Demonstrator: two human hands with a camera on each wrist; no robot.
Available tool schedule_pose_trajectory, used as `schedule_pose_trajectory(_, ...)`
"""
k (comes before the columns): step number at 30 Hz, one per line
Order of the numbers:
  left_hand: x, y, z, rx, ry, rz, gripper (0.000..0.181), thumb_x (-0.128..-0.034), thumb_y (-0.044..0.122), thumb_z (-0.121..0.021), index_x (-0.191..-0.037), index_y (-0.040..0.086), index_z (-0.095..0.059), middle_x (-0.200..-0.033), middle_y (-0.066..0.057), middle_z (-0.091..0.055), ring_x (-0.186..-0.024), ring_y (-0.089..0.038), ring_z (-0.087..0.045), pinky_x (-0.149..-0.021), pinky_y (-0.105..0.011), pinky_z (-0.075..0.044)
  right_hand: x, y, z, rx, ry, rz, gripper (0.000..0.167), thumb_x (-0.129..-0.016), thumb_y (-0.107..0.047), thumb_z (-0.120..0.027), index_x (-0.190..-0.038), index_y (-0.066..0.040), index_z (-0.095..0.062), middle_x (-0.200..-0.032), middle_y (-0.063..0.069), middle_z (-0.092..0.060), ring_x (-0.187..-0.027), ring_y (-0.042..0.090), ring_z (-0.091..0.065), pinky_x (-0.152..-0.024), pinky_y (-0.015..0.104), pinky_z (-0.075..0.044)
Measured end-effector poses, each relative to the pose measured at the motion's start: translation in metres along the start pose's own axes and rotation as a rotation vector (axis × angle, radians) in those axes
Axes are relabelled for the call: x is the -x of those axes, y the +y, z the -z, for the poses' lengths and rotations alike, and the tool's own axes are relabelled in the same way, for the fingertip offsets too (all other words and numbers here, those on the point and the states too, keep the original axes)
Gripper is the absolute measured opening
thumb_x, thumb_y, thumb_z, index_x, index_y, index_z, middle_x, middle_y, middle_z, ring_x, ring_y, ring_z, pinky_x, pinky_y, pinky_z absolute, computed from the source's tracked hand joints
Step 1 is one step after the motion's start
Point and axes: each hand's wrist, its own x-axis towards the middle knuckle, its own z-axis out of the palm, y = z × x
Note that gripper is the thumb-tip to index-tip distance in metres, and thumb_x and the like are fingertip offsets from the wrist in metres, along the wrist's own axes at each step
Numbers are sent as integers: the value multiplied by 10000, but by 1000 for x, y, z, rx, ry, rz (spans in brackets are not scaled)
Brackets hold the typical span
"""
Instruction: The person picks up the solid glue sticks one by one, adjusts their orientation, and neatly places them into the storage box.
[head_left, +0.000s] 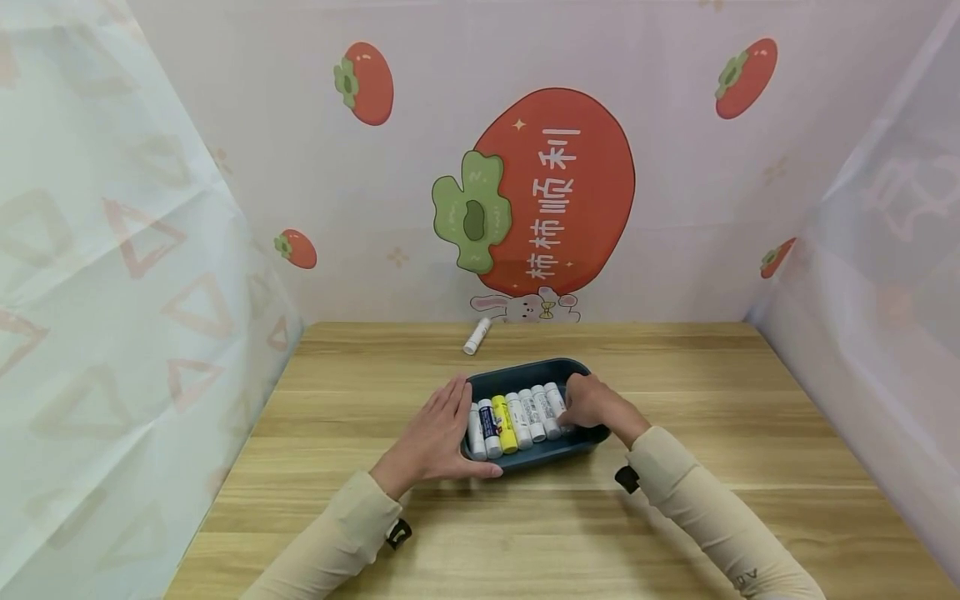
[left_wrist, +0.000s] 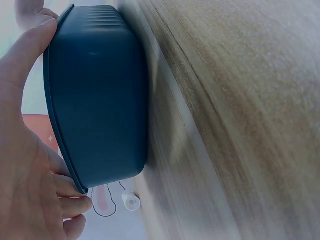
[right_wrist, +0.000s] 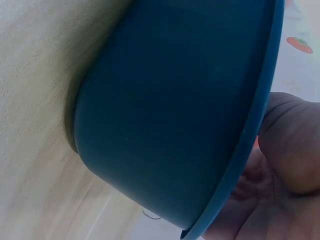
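Observation:
A dark teal plastic tray (head_left: pixel 540 456) sits at a slant on the table, with a row of glue sticks (head_left: pixel 525 417) lying side by side in it. Most are white; one is yellow and one has a navy label. My left hand (head_left: pixel 435 437) spans the tray's left end, fingers along the far side and thumb at the near rim; the left wrist view shows the thumb (left_wrist: pixel 35 42) on the rim. My right hand (head_left: pixel 597 403) reaches over the right end, its curled fingers pinching a white glue stick at the row's end. That stick is mostly hidden, as are the fingertips.
Another white glue stick (head_left: pixel 477 336) lies on the wooden table (head_left: pixel 675 367) behind the tray, close to the back wall. Printed cloth (head_left: pixel 675 208) with persimmon pictures hangs at the back, and pale sheets (head_left: pixel 112 292) enclose both sides.

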Motion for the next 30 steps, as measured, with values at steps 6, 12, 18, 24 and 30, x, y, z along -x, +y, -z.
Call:
schedule_pose_trajectory(6,1,0,0,7,-3,3,1405,-759,963,-551,-1688,2,-119,-1788,-175,-71,-1669,-334,-119,-1347,-520,-198,0,0,1,2,-27,-16,605,-914,-217,-837,-482,-157,-418,-482,-83,-283,-466,83,-333,-492,221,-275)
schedule_pose_trajectory(12,1,0,1,6,-3,1,1401,-765,957,-552,-1687,-2,-112,-1788,-174,-60,-1669,-335,-115,-1347,-522,-199,2,-3,5,15,-32,4,599,-918,-215,-834,-489,-158,-420,-476,-87,-279,-458,78,-309,-477,218,-259)
schedule_pose_trajectory(18,1,0,2,11,-4,3,1396,-764,954,-558,-1686,-3,-131,-1787,-176,-78,-1667,-338,-127,-1346,-525,-198,4,-6,14,30,-40,-1,607,-935,-210,-810,-486,-169,-403,-492,-80,-251,-460,84,-239,-461,219,-238)
schedule_pose_trajectory(24,1,0,1,14,1,2,1395,-765,956,-555,-1685,-5,-133,-1785,-177,-81,-1667,-335,-129,-1346,-522,-202,7,-11,33,32,-12,33,528,-949,-212,-792,-533,-159,-472,-531,-52,-268,-471,112,-257,-473,231,-256)
schedule_pose_trajectory(30,1,0,2,15,6,0,1399,-763,958,-554,-1684,-6,-132,-1785,-174,-82,-1668,-329,-127,-1346,-518,-204,7,-15,51,14,27,119,490,-953,-207,-789,-561,-155,-501,-543,-50,-284,-481,119,-294,-495,236,-272)
